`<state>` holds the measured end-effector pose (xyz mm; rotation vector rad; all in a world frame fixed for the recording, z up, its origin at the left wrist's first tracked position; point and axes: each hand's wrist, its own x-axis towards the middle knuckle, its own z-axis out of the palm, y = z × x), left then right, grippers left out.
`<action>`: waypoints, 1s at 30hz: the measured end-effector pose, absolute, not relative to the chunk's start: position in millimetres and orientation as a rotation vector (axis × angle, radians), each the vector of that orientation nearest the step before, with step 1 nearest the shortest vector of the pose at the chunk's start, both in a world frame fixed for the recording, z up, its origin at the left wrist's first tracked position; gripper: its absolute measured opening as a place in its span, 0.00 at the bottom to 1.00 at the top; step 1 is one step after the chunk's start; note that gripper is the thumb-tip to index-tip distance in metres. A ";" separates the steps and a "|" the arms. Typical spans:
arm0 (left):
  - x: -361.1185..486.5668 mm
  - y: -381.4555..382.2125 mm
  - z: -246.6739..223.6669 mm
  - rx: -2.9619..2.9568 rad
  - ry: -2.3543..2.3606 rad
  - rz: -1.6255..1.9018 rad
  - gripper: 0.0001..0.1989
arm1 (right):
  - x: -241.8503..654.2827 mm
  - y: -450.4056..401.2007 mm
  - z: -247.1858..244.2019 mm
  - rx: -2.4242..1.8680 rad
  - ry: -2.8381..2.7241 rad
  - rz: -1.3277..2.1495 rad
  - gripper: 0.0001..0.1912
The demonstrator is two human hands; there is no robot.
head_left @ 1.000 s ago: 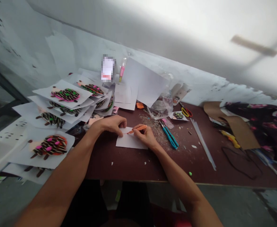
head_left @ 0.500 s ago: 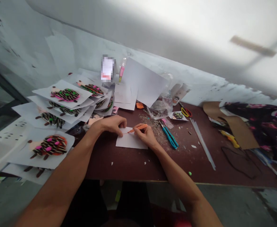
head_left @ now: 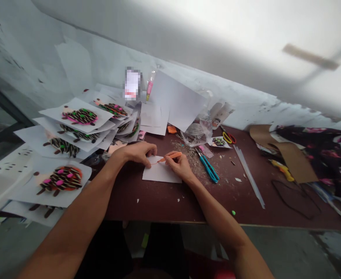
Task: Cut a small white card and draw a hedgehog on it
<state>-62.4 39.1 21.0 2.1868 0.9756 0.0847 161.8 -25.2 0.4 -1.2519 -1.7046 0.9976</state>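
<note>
The right hand (head_left: pixel 177 164) is pinching an orange pen (head_left: pixel 174 155), its fingers closing around the barrel, and the pen's tip is meeting a white paper (head_left: pixel 163 175) by a thin orange line. The paper is lying flat on the worktop (head_left: pixel 158 201), beneath and between both hands' fingers. The left hand (head_left: pixel 141 152) is holding nothing; its fingers are curling half-open, a gap showing, while the thumb is resting on the paper's edge. Beyond the right fingers, a printed packet (head_left: pixel 222 114) is leaning by the wall, its print too small for reading, and a clear plastic bag (head_left: pixel 198 132) is sitting before it, holding greyish contents that are blurring together. Beyond the left fingers, a phone (head_left: pixel 132 83) is standing with its screen pixelated, and a clear-topped tube (head_left: pixel 149 87) is showing pink and yellow beside it. Left of those fingers, hedgehog cards (head_left: pixel 80 116) are piling up.
</note>
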 end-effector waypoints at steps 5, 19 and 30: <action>-62.2 38.9 21.5 2.183 0.985 0.077 0.23 | 160.9 -25.4 0.8 -1.256 -1.667 1.015 0.13; -61.1 38.3 23.1 2.187 0.978 0.066 0.23 | 159.2 -28.6 4.6 -1.229 -1.718 1.043 0.12; -61.8 38.0 23.0 2.195 0.991 0.066 0.22 | 160.1 -25.7 3.4 -1.264 -1.700 0.992 0.12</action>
